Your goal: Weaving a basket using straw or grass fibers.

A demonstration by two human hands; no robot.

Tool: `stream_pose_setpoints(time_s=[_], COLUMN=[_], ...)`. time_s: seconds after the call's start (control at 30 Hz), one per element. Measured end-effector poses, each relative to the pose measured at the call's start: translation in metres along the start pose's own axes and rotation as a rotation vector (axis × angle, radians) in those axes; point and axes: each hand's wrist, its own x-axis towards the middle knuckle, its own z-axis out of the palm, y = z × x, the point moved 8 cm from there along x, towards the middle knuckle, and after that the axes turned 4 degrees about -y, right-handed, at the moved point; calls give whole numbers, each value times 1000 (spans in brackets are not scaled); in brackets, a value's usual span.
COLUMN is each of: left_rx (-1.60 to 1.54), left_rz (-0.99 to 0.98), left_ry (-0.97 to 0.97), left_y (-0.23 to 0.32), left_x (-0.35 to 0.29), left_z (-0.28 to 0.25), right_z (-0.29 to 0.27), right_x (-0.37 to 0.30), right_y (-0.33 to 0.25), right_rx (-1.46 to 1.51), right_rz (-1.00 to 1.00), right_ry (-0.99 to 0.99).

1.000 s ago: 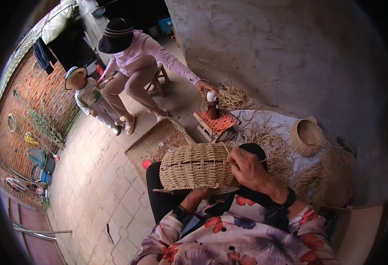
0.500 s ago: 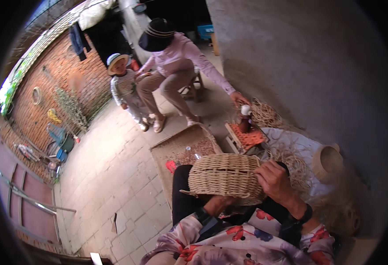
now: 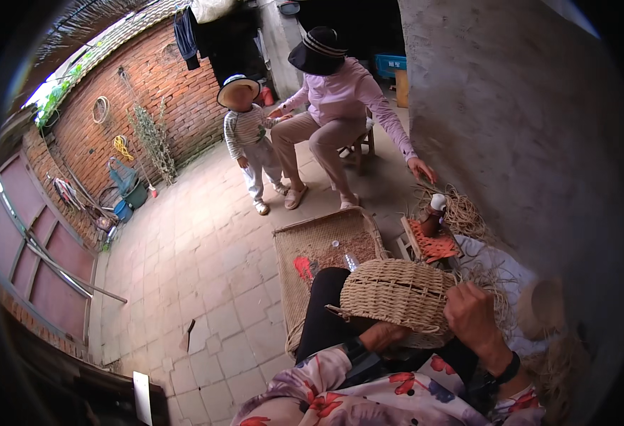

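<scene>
Here is the woven basket (image 3: 395, 292), half made, sitting on the person's lap with its domed side up and its long axis running left to right across the knees. The right hand (image 3: 472, 318) is clamped on the basket's right end, fingers curled tight over the rim where loose straw strands stick out. The left hand (image 3: 385, 334) sits underneath, tucked below the basket's near edge; it props the basket from below, but how its fingers are set I cannot tell, since the weave hides them. So the basket lies directly between the 2 hands, touching both, with the right hand on top and at the working edge, and the left hand beneath the middle.

Just beyond the knees a flat woven tray (image 3: 323, 245) lies on the paved floor (image 3: 198, 284), with a small red thing and a clear bottle on it. To its right stands a little wooden stool (image 3: 433, 245) with an orange seat and a dark bottle with a white cap (image 3: 433, 214). A heap of loose straw (image 3: 464, 213) lies against the wall behind it.

Farther back, a seated person in a pink top and dark hat (image 3: 337, 106) reaches 1 hand toward that straw, and a small child in a straw hat (image 3: 248, 138) stands beside them, well apart from the basket.
</scene>
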Motion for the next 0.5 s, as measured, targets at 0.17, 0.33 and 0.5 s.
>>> stream_pose_setpoints(time_s=[0.17, 0.33, 0.5], left_rx=[586, 168, 398], left_rz=[252, 137, 204], left_ry=[-47, -61, -138], left_y=[15, 24, 45], left_x=[-4, -5, -10], left_z=[1, 9, 24], right_z=[-12, -7, -1], right_x=[20, 24, 5], right_y=[-3, -1, -12], right_rx=[203, 365, 245], right_rz=[15, 45, -46], right_ry=[171, 190, 167])
